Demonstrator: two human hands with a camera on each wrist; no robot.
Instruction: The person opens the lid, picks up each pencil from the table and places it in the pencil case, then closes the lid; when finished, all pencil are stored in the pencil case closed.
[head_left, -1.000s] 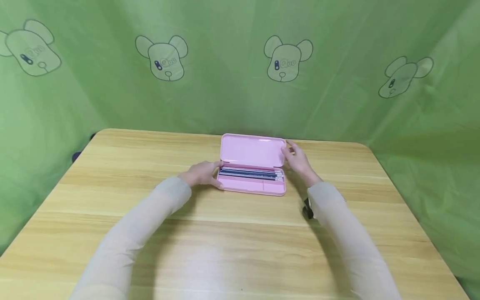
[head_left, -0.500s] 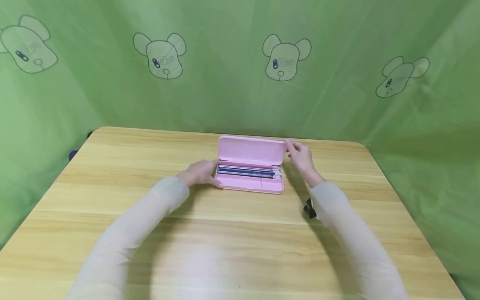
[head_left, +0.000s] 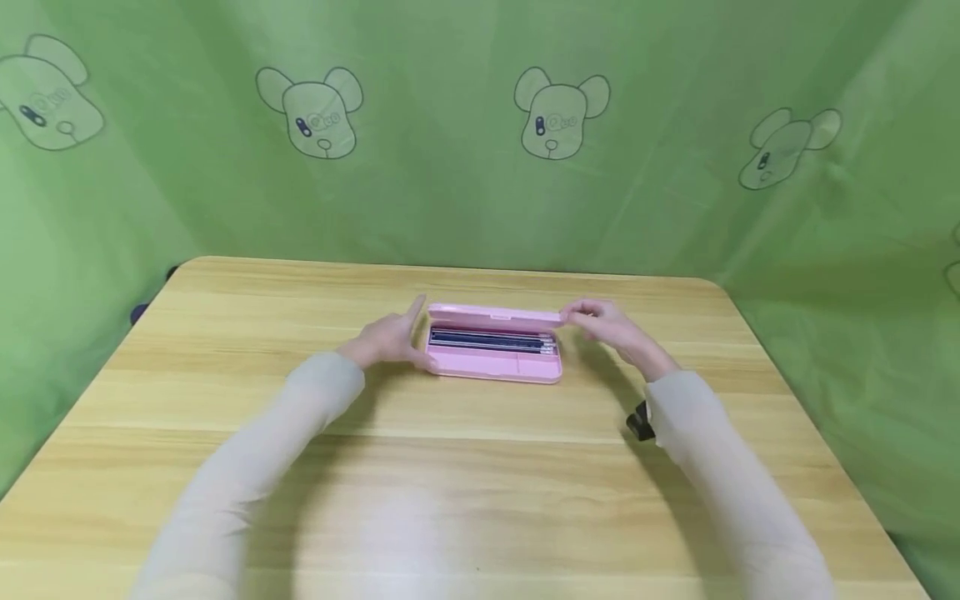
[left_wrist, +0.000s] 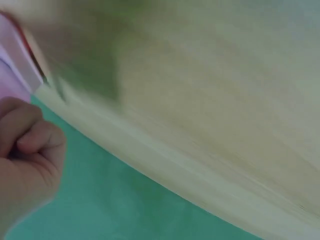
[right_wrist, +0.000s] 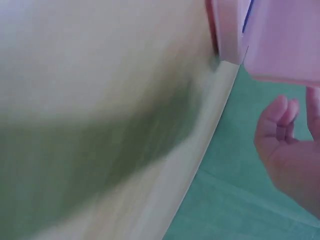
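Observation:
A pink pencil case (head_left: 476, 363) lies near the table's far edge. Several dark striped pencils (head_left: 491, 340) fill its back compartment, eraser ends to the right. Its lid (head_left: 487, 315) tilts forward, partly over them. At the case's left end is my left hand (head_left: 384, 337), thumb by the front corner and index finger pointing up. My right hand (head_left: 611, 322) pinches the lid's right corner. In the left wrist view, the left hand (left_wrist: 30, 145) shows folded fingers beside the pink case. Below the lid's edge in the right wrist view is the right hand (right_wrist: 295, 155).
The wooden table (head_left: 450, 483) reaches back to a green curtain (head_left: 442, 208) printed with cartoon heads. A small black object (head_left: 640, 422) shows at the right cuff, partly hidden by the sleeve (head_left: 697, 425).
The lid has swung forward and down from nearly upright, with my right hand moving along at its corner. My left index finger has lifted away from the case's back left corner.

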